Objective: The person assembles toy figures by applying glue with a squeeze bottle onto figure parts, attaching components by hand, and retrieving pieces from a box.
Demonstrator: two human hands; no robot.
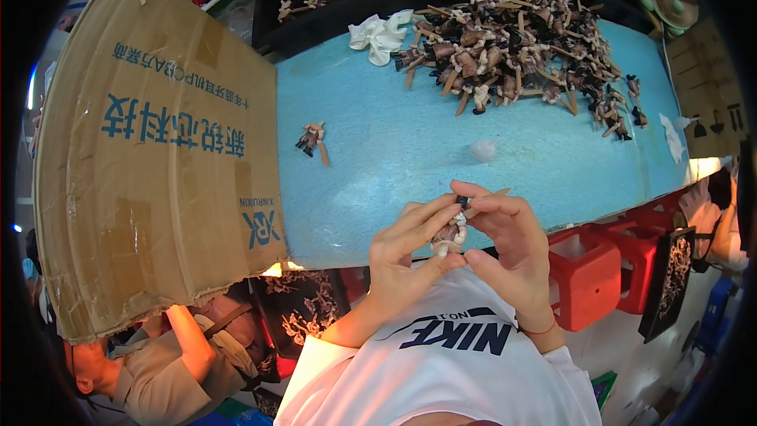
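Observation:
Close to my chest, at the near edge of the blue work surface (378,181), a small toy figurine (448,238) is held between my two hands. It has a pale part at its lower end, a brownish body and dark legs pointing away from me. My left hand (410,246) is closed around its left side with fingers and thumb. Pinching near its dark end from the right is my right hand (511,248), its thumb lower down beside the body. A thin tan piece sticks out behind the right fingers. One similar figurine (312,139) lies alone to the left.
A large heap of figurines (505,51) covers the far right, beside a crumpled white cloth (380,36). A whitish lump (482,150) sits mid-surface. A tall cardboard box (165,134) walls the left. Red stools (585,272) stand right; another person (169,367) works lower left.

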